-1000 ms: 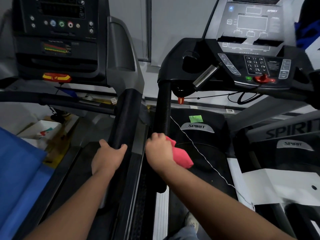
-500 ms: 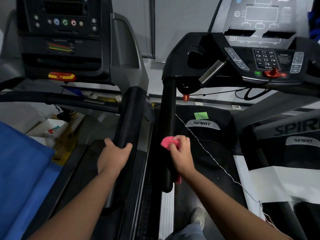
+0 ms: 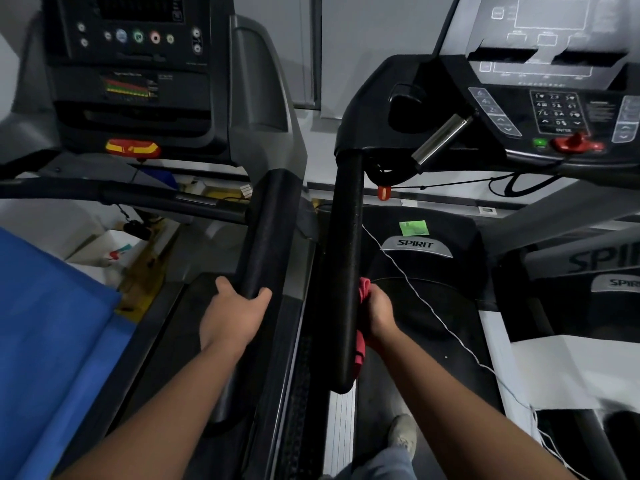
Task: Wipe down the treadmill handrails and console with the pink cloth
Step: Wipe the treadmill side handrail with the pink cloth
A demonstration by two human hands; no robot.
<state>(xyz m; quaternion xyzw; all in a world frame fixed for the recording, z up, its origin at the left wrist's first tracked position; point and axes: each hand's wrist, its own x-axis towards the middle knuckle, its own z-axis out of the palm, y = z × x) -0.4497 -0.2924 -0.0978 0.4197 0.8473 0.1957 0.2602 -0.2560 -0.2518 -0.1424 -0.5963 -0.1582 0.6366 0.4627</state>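
Two treadmills stand side by side. My right hand [image 3: 378,315] holds the pink cloth [image 3: 361,323] against the right side of the black left handrail [image 3: 344,258] of the Spirit treadmill; most of the cloth is hidden between hand and rail. My left hand [image 3: 232,315] grips the end of the thicker black handrail [image 3: 268,233] of the neighbouring treadmill on the left. The Spirit console [image 3: 554,98], with keypad and red safety key, is at the upper right. The other console [image 3: 131,64] is at the upper left.
A thin white cord [image 3: 429,306] runs diagonally over the Spirit belt. A green sticker [image 3: 414,227] sits on the motor cover. Blue fabric [image 3: 48,327] fills the lower left. A metal pulse grip [image 3: 441,138] sticks out under the console. My shoe [image 3: 401,434] is on the belt.
My right hand with the pink cloth has moved from the top of the handrail round to its right side. The left hand has kept its grip on the other rail.
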